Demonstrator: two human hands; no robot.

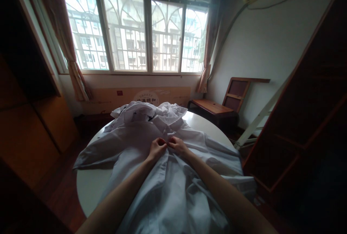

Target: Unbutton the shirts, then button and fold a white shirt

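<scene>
Two bare forearms ran up to a white shirt (173,176) spread front-up over a round white table (89,187). The left hand (156,148) and right hand (177,144) each pinched the placket just below the collar (169,118), fingertips nearly touching. Buttoning looked barely begun; lower down, the thin, creased cloth seemed unfastened. More crumpled white garments (135,111) lay beyond.

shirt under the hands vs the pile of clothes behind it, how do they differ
The shirt lies spread flat over the round table, sleeves out to both sides; the pile sits crumpled in a heap at the far edge. The shirt is pinched at its front placket by the left hand and right hand; the pile is untouched. The shirt looks plain; the pile shows dark patches. Both are pale white fabric on the same table.
</scene>
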